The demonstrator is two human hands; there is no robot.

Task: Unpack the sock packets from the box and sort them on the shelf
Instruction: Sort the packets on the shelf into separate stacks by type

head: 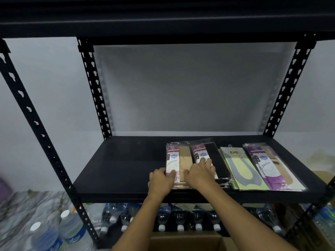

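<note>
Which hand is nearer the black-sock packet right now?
Right. The right hand rests fingers on the black-sock packet; the left hand holds the beige-sock packet's left edge, one stack away.

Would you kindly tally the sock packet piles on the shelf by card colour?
Pink-card piles: 2
Yellow-green pile: 1
Purple-card pile: 1
Total: 4

So the black shelf (117,169) carried a row of four side by side on its right half: beige packet (184,158), black packet (216,156) just beside it, then green packet (239,171), with purple packet (272,169) farthest right.
</note>
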